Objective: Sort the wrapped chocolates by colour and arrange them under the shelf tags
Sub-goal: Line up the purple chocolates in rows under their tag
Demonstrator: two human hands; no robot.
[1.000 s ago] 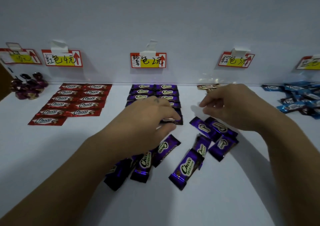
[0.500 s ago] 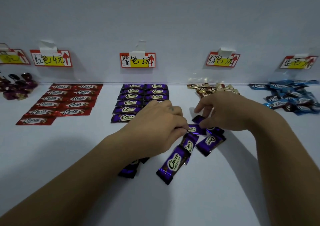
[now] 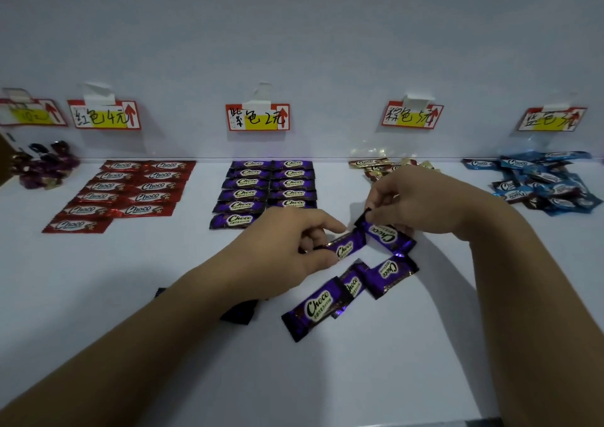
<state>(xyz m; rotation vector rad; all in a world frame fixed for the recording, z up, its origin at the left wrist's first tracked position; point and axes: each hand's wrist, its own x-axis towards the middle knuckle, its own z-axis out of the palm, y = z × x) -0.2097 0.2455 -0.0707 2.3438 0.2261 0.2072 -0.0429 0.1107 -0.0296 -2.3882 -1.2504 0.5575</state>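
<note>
Loose purple Choco bars [image 3: 318, 307] lie in a small heap on the white shelf [image 3: 408, 345] in front of me. My left hand [image 3: 287, 247] pinches one purple bar [image 3: 346, 247] by its left end. My right hand [image 3: 415, 198] pinches the upper end of another purple bar [image 3: 385, 234] that lies beside it. Behind them, two neat columns of purple bars [image 3: 266, 188] sit under the purple tag [image 3: 257, 117]. Some dark bars are partly hidden under my left forearm.
Red bars [image 3: 130, 191] lie in rows under the red tag [image 3: 104, 115]. Gold bars [image 3: 379, 167] are piled under the brown tag [image 3: 411, 115], blue bars [image 3: 549, 181] under the blue tag [image 3: 552, 119]. Dark foil sweets [image 3: 42, 167] sit far left.
Both hands have dropped to the loose purple heap and each has taken hold of a bar. The heap has been spread out a little.
</note>
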